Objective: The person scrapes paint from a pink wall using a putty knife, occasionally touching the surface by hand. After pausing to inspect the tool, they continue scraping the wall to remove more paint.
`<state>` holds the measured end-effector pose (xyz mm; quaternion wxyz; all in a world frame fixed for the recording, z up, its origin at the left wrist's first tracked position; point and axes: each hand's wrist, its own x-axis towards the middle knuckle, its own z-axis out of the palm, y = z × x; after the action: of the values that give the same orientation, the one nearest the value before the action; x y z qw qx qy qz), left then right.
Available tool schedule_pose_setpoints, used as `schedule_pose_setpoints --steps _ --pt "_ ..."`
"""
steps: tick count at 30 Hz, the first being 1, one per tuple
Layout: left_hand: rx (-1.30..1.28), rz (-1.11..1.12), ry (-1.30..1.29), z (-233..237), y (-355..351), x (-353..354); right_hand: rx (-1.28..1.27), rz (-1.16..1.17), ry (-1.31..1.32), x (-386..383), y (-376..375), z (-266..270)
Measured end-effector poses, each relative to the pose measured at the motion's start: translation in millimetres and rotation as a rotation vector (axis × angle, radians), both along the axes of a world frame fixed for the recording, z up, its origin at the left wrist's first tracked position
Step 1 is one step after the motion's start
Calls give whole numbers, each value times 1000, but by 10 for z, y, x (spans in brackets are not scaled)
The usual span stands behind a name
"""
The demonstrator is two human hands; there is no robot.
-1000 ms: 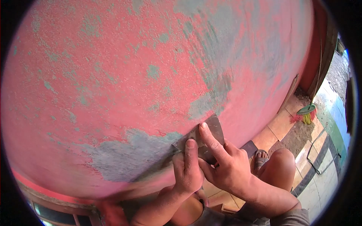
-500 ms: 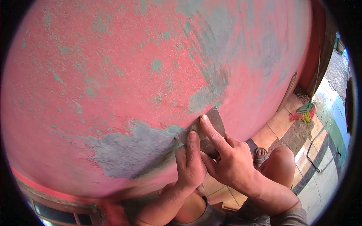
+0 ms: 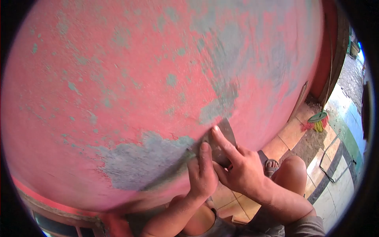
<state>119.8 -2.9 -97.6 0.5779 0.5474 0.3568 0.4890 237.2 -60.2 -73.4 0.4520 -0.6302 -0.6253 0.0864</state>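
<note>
Both hands grip a flat grey metal scraper blade (image 3: 226, 132), its upper edge against the wall (image 3: 130, 102). My left hand (image 3: 203, 173) is closed on the blade's lower left part, one finger lying along its face. My right hand (image 3: 242, 166) holds the right part, with the index finger stretched over the metal; the other fingers are partly hidden. Pink paint covers much of the wall, with green specks. A bare grey patch (image 3: 146, 162) lies left of the blade, and a grey-green patch (image 3: 215, 108) lies just above it.
My bent knee (image 3: 294, 172) and a sandalled foot (image 3: 271, 166) are close below the wall. A broom (image 3: 318, 120) with red, green and yellow bristles lies on the tiled floor (image 3: 276, 147) at right. A thin bent dark rod or cable (image 3: 325, 170) lies nearby. A framed opening (image 3: 59, 225) shows at lower left.
The view has shifted slightly, so the wall sits a little lower and further right. Both hands keep their hold on the scraper blade, which stays near the same part of the wall.
</note>
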Motion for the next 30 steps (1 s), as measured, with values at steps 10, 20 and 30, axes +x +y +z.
schedule_pose_setpoints --steps 10,20,30 --pt "52 -13 56 179 67 21 86 -11 47 -13 62 10" --pt "89 -182 82 93 81 -138 193 167 538 -91 37 -206" --pt "210 -136 267 -14 57 -107 -82 103 1144 -280 76 -318"
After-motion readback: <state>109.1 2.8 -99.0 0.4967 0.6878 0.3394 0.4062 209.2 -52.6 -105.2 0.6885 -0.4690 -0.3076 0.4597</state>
